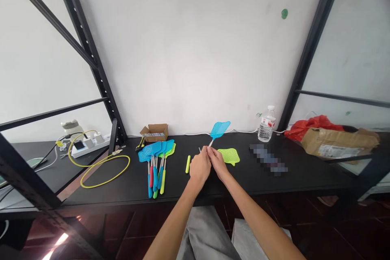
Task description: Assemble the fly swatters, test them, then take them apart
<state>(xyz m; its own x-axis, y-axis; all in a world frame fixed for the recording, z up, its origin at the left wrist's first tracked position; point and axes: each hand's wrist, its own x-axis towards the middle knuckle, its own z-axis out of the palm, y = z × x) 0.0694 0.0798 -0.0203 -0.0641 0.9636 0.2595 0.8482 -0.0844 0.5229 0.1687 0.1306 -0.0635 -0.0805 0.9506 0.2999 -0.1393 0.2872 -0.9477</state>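
Observation:
A blue fly swatter (219, 130) is held up over the black table, its head tilted toward the wall and its thin metal rod running down to my hands. My left hand (200, 165) is closed, pressed against my right hand (217, 161), which pinches the rod's lower part. A small thin tip sticks up by my left knuckles; what it belongs to is hidden. Just left of my left hand lies a loose yellow-green handle (188, 164). A yellow-green swatter head (229, 156) rests right of my right hand. Farther left is a pile of assembled fly swatters (156, 166) with coloured handles.
Behind the pile stands an open cardboard box (155, 133). A yellow cable (105, 165) and a power strip (93, 146) are at left. Rightward are a water bottle (267, 125), a blurred object (268, 159), a carton (338, 143) and a red bag (313, 126). Dark metal posts frame the table.

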